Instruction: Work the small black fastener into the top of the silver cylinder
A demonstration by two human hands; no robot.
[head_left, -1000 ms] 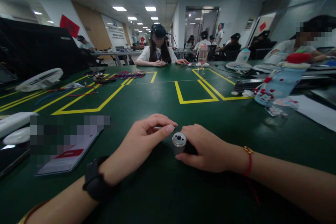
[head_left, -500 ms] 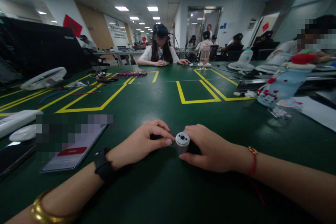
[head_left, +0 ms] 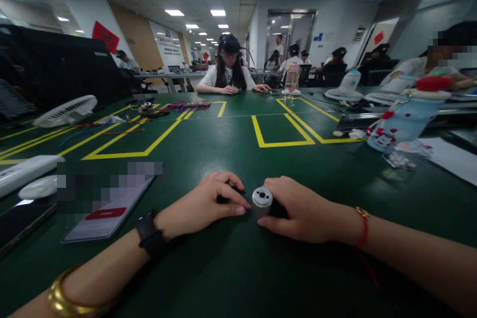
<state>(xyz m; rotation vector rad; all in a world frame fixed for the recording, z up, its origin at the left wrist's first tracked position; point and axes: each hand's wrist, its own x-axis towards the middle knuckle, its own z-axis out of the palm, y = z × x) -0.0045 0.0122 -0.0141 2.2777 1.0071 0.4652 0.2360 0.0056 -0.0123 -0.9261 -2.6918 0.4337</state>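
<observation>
A short silver metal cylinder (head_left: 262, 201) stands upright on the green table, its round top pierced by a dark centre hole and smaller holes beside it. My right hand (head_left: 298, 211) wraps round it from the right, thumb at the near side and fingers behind. Just left of the cylinder is my left hand (head_left: 212, 201), its thumb and index fingertips brought together in a pinch close to the table. Something tiny and dark shows at those fingertips, too small to name. The other left fingers are loosely curled.
To the left lie a phone (head_left: 108, 213), a white mouse-shaped item (head_left: 39, 188) and a white fan (head_left: 67, 111). Wires (head_left: 188, 105) lie farther back. At right stand a blue bottle (head_left: 404, 121) and a small clear packet (head_left: 400, 160). A person (head_left: 228, 72) sits opposite.
My left fingertips have dropped from near the cylinder's top edge to lower beside it, and the index finger has closed towards the thumb. My right hand keeps its hold.
</observation>
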